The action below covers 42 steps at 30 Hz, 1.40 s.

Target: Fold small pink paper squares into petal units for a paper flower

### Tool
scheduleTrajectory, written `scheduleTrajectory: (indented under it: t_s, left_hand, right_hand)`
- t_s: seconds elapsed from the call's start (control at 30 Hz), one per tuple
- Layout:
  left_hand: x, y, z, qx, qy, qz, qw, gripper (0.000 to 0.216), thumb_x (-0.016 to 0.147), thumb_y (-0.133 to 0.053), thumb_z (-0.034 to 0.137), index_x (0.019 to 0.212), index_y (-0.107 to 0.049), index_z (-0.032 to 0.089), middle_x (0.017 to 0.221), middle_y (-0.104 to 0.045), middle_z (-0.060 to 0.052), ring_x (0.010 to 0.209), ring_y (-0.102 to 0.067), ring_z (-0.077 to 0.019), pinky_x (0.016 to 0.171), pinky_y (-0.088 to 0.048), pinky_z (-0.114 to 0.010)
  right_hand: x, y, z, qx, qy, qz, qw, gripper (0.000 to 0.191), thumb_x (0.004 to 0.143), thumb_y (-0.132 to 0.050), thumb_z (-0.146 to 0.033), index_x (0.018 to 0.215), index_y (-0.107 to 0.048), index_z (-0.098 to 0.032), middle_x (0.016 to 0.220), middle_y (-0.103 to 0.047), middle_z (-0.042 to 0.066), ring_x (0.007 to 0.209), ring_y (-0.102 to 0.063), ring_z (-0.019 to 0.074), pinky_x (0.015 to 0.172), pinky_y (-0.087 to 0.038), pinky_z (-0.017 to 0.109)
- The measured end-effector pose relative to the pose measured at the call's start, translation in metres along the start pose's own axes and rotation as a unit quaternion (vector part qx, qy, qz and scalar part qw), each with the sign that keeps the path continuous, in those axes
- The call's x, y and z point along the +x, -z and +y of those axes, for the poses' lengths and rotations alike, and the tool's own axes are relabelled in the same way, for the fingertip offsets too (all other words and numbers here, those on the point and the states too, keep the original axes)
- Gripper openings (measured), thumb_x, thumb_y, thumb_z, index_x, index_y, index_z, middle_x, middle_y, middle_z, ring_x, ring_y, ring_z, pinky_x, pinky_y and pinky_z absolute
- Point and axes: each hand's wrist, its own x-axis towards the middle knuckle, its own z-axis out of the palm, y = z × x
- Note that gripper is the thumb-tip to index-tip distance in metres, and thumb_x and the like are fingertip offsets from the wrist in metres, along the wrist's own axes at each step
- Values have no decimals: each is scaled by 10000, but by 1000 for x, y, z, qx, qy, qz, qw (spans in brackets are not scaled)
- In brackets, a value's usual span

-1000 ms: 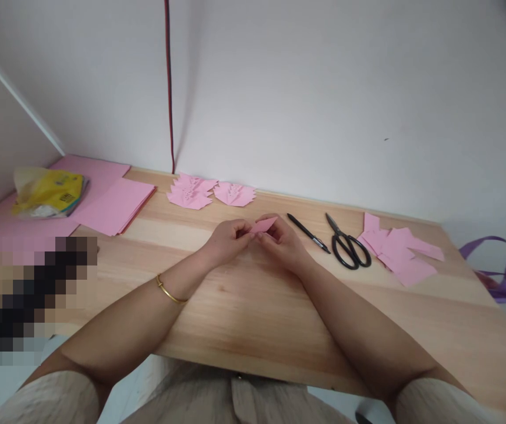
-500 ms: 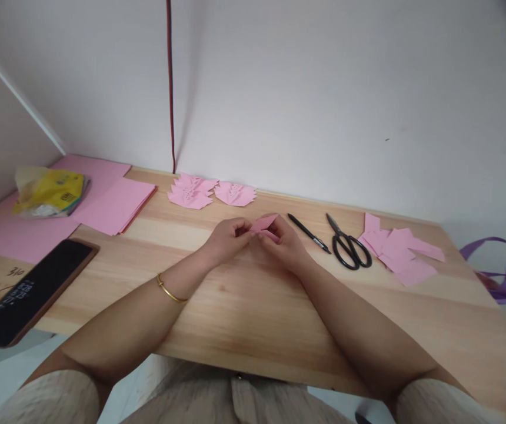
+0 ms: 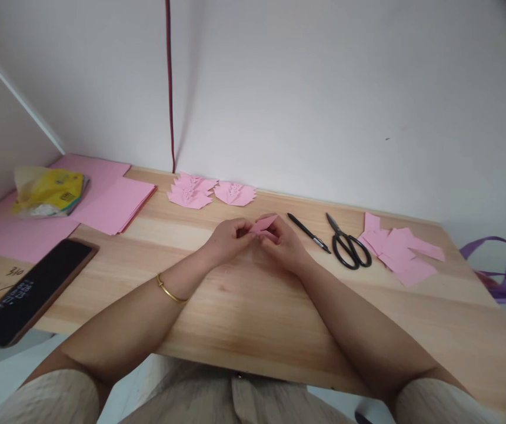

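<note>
My left hand [image 3: 229, 238] and my right hand [image 3: 285, 244] meet over the middle of the wooden table [image 3: 253, 318]. Both pinch a small folded pink paper piece [image 3: 263, 224], whose pointed end sticks out to the right above my right fingers. My left wrist wears a thin gold bangle [image 3: 170, 291]. Behind the hands lie two groups of folded pink paper shapes [image 3: 211, 192].
A black pen [image 3: 309, 233] and black scissors [image 3: 348, 244] lie right of my hands, then loose pink paper squares [image 3: 400, 250]. A pink sheet stack [image 3: 116, 204], a yellow packet [image 3: 47, 191] and a phone [image 3: 30, 291] are at the left. Purple ribbon [image 3: 504, 271] hangs off the right edge.
The hands stay in place on the pink piece; only the fingers shift slightly. The phone at the left, blurred out one second ago, shows plainly now.
</note>
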Motion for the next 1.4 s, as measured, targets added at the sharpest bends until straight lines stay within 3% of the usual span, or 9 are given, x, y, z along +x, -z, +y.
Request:
scheduleTrajectory:
  t_s: [0.27,0.47,0.8,1.07,1.2,1.4]
  left_hand:
    - [0,-1,-3,46,-10,4,999,205,763,-535,329,787,-634,151,677,-572,12,623,-467,-111,566,-323,-233]
    - [-1,-1,1,71,-22,-7,997,208,775,-521,330,715,-611,152,637,-551,17,599,-451,-108,552,-302,-234]
    - [-1,-1,2,-19,19,2,1000,282,742,-584,418,726,-654,145,659,-595,8,611,-493,-107,569,-356,-223]
    - [-1,-1,2,-136,66,17,988,233,731,-583,328,838,-665,138,667,-581,-4,572,-474,-88,541,-371,-214]
    - [-2,2,7,-112,60,26,992,177,721,-581,298,762,-643,138,616,-555,5,542,-457,-83,513,-355,-207]
    - [-2,6,7,-77,44,-6,996,218,727,-584,352,751,-636,141,605,-566,11,557,-487,-94,529,-366,-212]
  right_hand:
    - [0,0,-5,-12,-9,-3,1000,306,719,-551,-158,1018,-501,-202,968,-586,39,894,-573,157,790,-459,309]
    - [-1,1,-9,-46,3,-2,999,225,725,-551,-177,948,-526,-203,969,-560,46,888,-547,161,780,-450,309]
    - [-1,2,8,-7,-21,14,1000,296,750,-567,-224,1034,-484,-218,886,-548,19,779,-542,144,703,-451,288]
    - [2,1,-2,7,-19,62,998,207,765,-582,-274,949,-517,-204,914,-546,30,799,-536,140,716,-453,288]
    - [1,1,-4,15,-16,53,998,153,775,-587,-300,885,-541,-203,886,-553,27,791,-535,141,729,-453,301]
    - [1,2,-3,48,1,18,999,112,789,-594,-315,839,-582,-215,859,-564,24,758,-532,136,711,-447,308]
